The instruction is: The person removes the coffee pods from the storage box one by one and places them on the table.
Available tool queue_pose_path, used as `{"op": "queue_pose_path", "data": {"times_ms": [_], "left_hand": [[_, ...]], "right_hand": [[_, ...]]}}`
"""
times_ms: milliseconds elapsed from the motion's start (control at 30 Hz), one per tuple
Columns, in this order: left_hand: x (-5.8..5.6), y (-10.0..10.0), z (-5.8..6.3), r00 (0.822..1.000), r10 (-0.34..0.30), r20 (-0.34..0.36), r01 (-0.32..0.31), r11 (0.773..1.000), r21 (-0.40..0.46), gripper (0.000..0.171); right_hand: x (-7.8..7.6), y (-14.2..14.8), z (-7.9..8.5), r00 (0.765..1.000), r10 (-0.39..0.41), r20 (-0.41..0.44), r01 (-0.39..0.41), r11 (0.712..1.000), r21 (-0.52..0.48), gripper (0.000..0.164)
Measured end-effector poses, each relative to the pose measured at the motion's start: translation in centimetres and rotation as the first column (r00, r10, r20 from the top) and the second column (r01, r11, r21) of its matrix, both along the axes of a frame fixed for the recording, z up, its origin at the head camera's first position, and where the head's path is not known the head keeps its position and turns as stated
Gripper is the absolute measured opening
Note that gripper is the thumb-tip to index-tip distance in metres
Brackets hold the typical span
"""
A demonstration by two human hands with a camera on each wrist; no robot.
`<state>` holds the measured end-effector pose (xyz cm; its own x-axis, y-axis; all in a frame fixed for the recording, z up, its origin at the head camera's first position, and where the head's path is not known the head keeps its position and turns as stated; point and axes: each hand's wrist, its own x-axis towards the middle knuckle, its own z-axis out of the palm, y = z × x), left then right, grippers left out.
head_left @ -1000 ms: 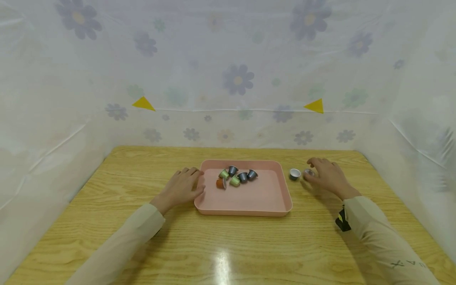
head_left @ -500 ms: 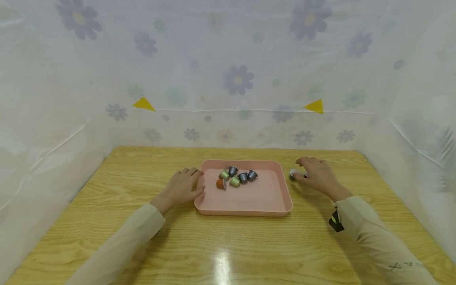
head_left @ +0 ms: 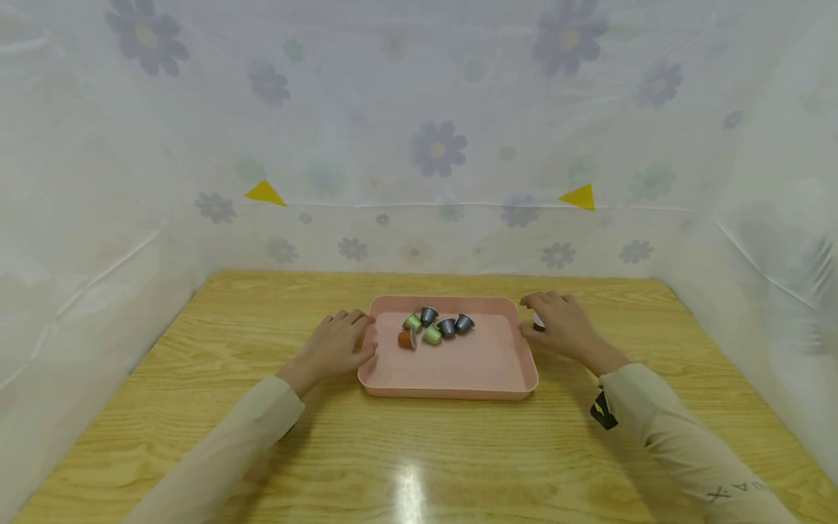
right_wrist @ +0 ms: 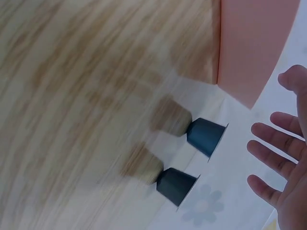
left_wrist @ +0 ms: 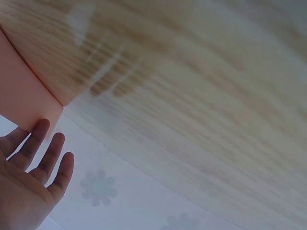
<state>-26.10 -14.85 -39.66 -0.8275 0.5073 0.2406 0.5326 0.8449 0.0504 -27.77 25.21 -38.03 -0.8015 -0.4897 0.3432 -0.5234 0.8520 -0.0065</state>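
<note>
A pink tray (head_left: 458, 372) lies on the table, with an orange coffee capsule (head_left: 406, 340), two green capsules (head_left: 432, 335) and three dark ones (head_left: 447, 329) grouped in its far left half. My left hand (head_left: 330, 342) is at the tray's left wall, fingers spread and loosely bent at the rim. Over on the right, my right hand (head_left: 564, 331) hovers with thumb and fingers apart by the right rim. Below it, a dark capsule (right_wrist: 207, 136) and another dark capsule (right_wrist: 175, 186) stand on the table, wide rims up; the hand mostly hides them in the head view.
The wood-grain table (head_left: 340, 458) reaches back to a flower-patterned curtain (head_left: 366, 145), which also encloses both sides. Two yellow triangles (head_left: 265, 193) mark the back curtain. The tray's low walls stand between the hands.
My right hand has moved left from beyond the two table capsules to the tray's right rim, covering them in the head view. The left hand, tray and its capsules stay put.
</note>
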Motion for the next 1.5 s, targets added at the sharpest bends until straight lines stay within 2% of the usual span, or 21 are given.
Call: {"op": "queue_pose_path", "data": {"times_ms": [200,500,1267,1500], "left_hand": [[0.0,0.0,0.1,1.0,-0.002,0.003,0.002,1.0,0.001,0.044],[-0.1,0.0,0.0,1.0,-0.001,0.001,0.001,1.0,0.003,0.045],[-0.1,0.0,0.1,1.0,-0.006,0.007,0.006,1.0,0.007,0.044],[-0.1,0.0,0.1,1.0,-0.003,0.016,0.003,1.0,0.006,0.044]], "right_hand": [[-0.1,-1.3,-0.1,0.998,0.048,-0.045,-0.048,0.999,0.01,0.039],[-0.2,-2.8,-0.1,0.998,0.056,0.018,-0.057,0.996,0.068,0.042],[-1.1,-4.6,-0.6,0.984,0.174,0.035,-0.176,0.979,0.105,0.042],[-1.5,-5.1,-0.6,0.98,0.186,0.068,-0.193,0.975,0.113,0.043]]}}
